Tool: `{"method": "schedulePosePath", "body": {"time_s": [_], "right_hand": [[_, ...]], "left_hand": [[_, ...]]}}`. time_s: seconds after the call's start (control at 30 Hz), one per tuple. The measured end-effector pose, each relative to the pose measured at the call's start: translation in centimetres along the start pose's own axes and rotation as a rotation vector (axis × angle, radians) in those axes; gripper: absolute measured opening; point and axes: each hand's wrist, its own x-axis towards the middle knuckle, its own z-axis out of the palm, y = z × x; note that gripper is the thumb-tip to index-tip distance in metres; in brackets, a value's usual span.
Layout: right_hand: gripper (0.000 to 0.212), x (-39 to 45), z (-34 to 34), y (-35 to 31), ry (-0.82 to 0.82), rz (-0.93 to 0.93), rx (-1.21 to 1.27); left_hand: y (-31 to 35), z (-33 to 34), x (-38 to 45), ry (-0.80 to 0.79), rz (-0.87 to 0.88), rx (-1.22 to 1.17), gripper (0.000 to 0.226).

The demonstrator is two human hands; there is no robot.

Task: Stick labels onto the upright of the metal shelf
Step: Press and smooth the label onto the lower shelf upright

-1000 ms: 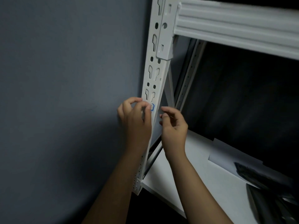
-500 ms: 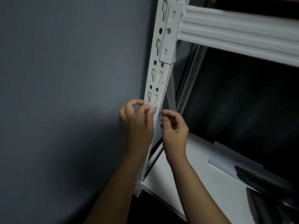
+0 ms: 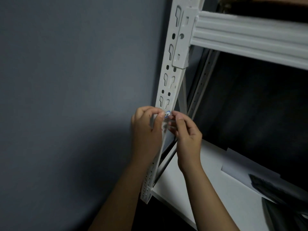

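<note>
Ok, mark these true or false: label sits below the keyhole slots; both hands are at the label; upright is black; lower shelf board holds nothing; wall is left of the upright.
1. The small blue-edged white label sits below the visible keyhole slots: true.
2. The left hand and right hand are both at it: true.
3. The metal upright is black: false, white.
4. The white lower shelf board is bare: false, paper sheets lie there.
5. The grey wall is left: true.

Painted metal, matt all over

The upright [image 3: 168, 84] and beam [image 3: 246, 39] are white-coated metal, smooth and matt; the label [image 3: 167, 114] looks like paper; the wall [image 3: 75, 80] is matt grey.
</note>
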Motion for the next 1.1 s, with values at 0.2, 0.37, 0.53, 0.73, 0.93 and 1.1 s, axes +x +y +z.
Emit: {"method": "schedulePosePath", "body": {"time_s": [0.2,0.37,0.53,0.73,0.93,1.1], "right_hand": [[0.01,-0.8,0.4,0.0,0.009,-0.019,0.005],[0.015,-0.9,0.7,0.8,0.029,-0.067,-0.048],[0.012,0.2,0.4,1.5,0.256,-0.064,0.024],[0.052,1.6,0.4,2.3,0.199,0.004,0.075],[0.076,1.8,1.5,2.9,0.049,-0.051,0.019],[0.066,2.0,1.5,2.9,0.078,-0.067,-0.015]], "left_hand": [[-0.1,-1.2,-0.6,-0.132,-0.002,0.003,0.011],[-0.8,-1.5,-0.8,-0.116,-0.062,-0.001,0.008],[-1.6,-1.2,-0.6,0.033,-0.109,-0.004,0.023],[-3.1,0.7,0.1,0.068,0.036,0.182,0.017],[-4.0,1.7,0.6,0.171,0.203,0.245,0.013],[-4.3,2.0,1.0,0.182,0.323,0.326,0.017]]}}
